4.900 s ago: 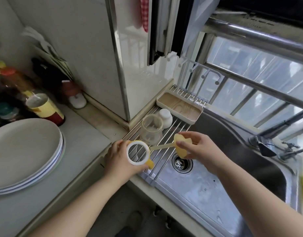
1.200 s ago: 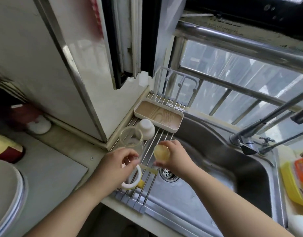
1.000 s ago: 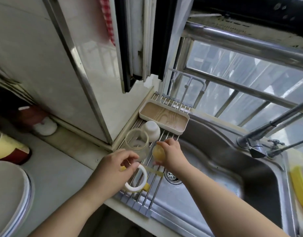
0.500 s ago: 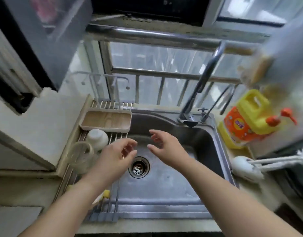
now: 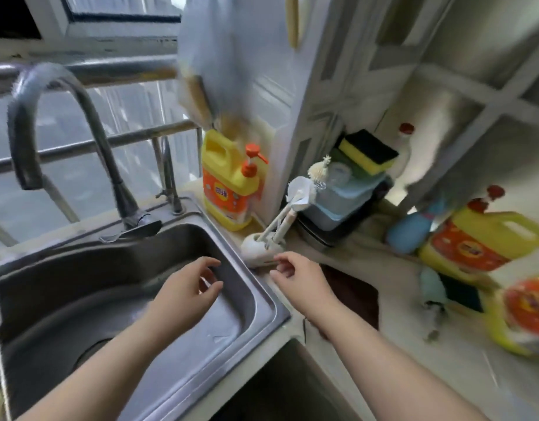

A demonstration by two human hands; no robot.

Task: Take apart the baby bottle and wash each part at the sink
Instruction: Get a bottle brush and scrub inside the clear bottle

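Two empty hands reach over the right side of a steel kitchen sink [image 5: 256,287].

Head view: the left hand [image 5: 183,291] hovers over the basin, fingers loosely curled, holding nothing. The right hand [image 5: 301,279] is likewise empty and relaxed, over the counter just beside a white brush holder [image 5: 257,249]. Behind stands a yellow detergent jug [image 5: 228,183]. No bottle part can be made out.

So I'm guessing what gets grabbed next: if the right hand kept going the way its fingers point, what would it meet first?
Most likely the white brush holder at the sink's corner: the right hand points at it, empty, fingertips just short. Blur leaves the gap unclear.
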